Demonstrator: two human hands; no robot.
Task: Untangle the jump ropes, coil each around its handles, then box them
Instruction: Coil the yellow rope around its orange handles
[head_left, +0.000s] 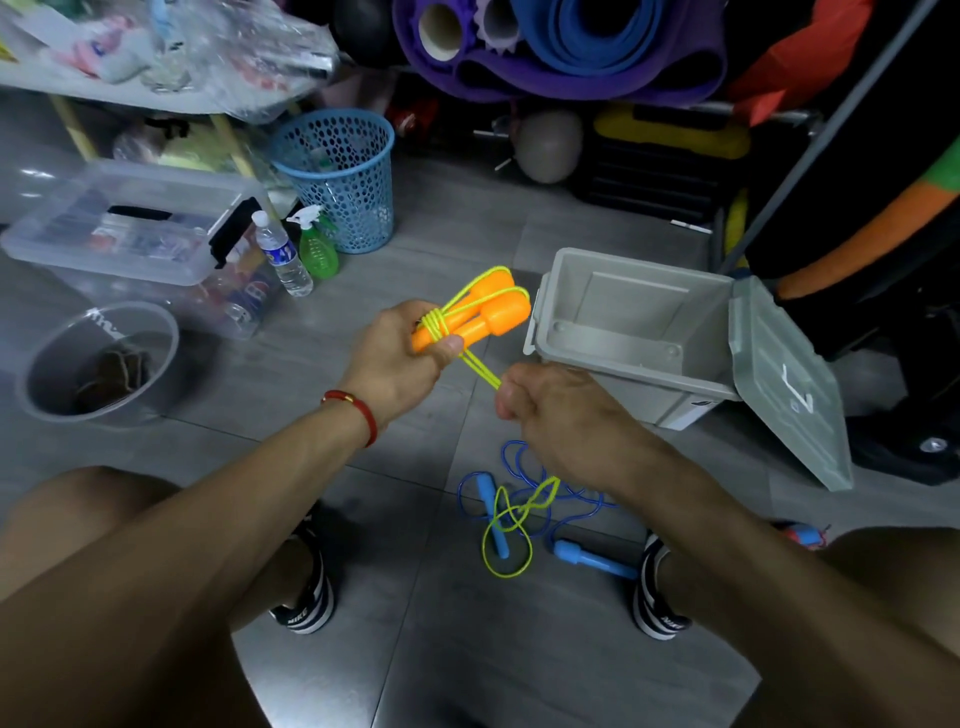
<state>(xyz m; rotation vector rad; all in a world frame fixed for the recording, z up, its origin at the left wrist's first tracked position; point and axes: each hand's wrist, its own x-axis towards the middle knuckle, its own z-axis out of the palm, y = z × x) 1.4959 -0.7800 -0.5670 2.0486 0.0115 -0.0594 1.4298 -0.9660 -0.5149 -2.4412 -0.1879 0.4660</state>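
Note:
My left hand (402, 358) grips two orange handles (485, 312) held side by side, with a few turns of yellow-green rope (439, 325) wound round them. My right hand (550, 410) is closed round the same rope just below, pulling it taut. The loose yellow-green tail (506, 540) hangs under my right wrist down to the floor. A blue jump rope (524, 499) with two blue handles (592, 558) lies on the tiles between my feet. An open grey box (623, 332) with its hinged lid (789, 384) folded back stands to the right of my hands.
A clear plastic tub (98, 364) sits at the left. A lidded clear storage bin (130, 234), a water bottle (283, 257), a green spray bottle (317, 249) and a blue mesh basket (337, 176) stand behind. Rolled mats (561, 47) fill the back.

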